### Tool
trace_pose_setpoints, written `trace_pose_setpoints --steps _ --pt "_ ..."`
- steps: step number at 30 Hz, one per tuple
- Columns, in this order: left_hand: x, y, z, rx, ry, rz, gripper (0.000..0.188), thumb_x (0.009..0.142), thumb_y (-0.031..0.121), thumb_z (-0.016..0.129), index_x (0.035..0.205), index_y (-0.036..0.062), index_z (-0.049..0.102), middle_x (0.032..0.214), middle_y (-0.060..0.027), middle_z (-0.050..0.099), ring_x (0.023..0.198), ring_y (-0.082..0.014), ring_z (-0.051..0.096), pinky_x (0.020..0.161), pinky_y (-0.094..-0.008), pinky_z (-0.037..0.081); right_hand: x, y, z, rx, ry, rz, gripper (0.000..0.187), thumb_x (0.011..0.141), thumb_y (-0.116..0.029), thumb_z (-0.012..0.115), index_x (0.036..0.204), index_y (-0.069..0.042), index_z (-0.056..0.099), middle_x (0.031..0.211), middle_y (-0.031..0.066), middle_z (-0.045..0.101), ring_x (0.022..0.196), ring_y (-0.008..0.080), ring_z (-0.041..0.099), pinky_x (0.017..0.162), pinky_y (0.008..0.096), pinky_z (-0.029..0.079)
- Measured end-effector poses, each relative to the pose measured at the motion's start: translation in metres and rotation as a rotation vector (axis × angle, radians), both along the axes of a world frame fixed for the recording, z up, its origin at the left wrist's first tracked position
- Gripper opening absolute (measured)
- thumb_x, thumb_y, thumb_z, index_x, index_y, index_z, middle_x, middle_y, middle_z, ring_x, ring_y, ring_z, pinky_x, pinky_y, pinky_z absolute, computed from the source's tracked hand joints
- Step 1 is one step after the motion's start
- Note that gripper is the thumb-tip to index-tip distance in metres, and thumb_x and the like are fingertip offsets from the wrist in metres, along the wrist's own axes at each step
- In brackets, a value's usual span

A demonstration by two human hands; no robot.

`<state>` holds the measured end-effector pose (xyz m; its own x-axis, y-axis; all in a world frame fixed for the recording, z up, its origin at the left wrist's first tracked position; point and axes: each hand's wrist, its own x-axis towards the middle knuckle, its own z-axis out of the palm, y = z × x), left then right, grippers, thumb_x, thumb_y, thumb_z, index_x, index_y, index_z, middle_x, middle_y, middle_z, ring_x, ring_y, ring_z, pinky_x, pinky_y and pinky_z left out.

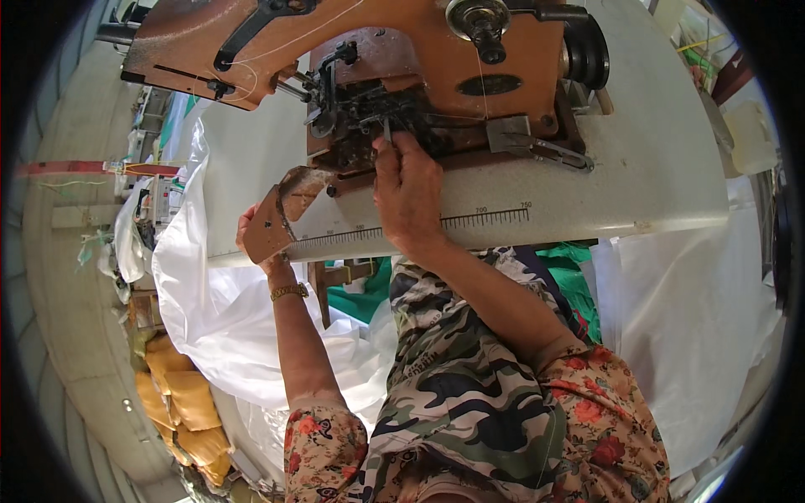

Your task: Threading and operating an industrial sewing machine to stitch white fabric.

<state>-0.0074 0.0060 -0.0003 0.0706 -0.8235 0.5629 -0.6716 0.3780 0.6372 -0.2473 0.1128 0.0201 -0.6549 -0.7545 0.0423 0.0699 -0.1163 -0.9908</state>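
A brown industrial sewing machine (pixel 402 50) stands on a pale speckled table (pixel 654 168). My right hand (pixel 408 197) reaches up to the dark needle mechanism (pixel 369 113), its fingertips pinched at the metal parts there. My left hand (pixel 251 243), with a gold wristband, grips the brown swung-out cover plate (pixel 272 222) at the table's front left corner. A thin pale thread (pixel 482 80) runs down the machine's face. My fingers hide what the right hand pinches.
White plastic sheeting (pixel 218 310) is heaped at the left below the table, with more white sheet (pixel 688 335) at the right. Green fabric (pixel 365 298) lies under the table. Yellow-brown bundles (pixel 184 402) are stacked on the floor at lower left. A ruler scale (pixel 486 220) runs along the table's front edge.
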Motion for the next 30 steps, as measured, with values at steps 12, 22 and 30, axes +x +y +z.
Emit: trace_pose_setpoints --steps 12,22,30 --pt "0.002 -0.001 -0.001 0.025 0.060 0.021 0.012 0.082 0.012 0.065 0.082 0.0004 0.063 0.077 -0.0017 0.063 0.067 -0.0088 0.055 0.062 -0.0217 0.049 0.004 -0.004 -0.008 -0.068 0.000 -0.013 0.020 0.092 -0.017 0.044 0.086 0.000 0.053 0.052 0.0021 0.044 0.043 0.0089 0.044 0.040 0.0257 0.036" --pt "-0.002 0.000 0.001 0.062 0.079 0.079 0.015 0.082 0.015 0.066 0.082 0.0001 0.063 0.076 -0.0010 0.062 0.066 -0.0082 0.053 0.062 -0.0210 0.047 0.004 -0.005 -0.008 -0.061 0.063 -0.023 0.022 0.092 -0.019 0.045 0.085 0.000 0.053 0.050 0.0027 0.043 0.042 0.0100 0.045 0.040 0.0260 0.037" --pt "0.001 -0.001 -0.004 0.043 0.236 -0.026 0.014 0.082 0.013 0.065 0.081 -0.0001 0.063 0.076 -0.0003 0.061 0.066 -0.0080 0.053 0.062 -0.0207 0.047 0.005 -0.004 -0.010 -0.080 0.018 -0.034 0.019 0.092 -0.017 0.045 0.087 0.000 0.053 0.052 0.0020 0.043 0.042 0.0089 0.044 0.040 0.0259 0.037"
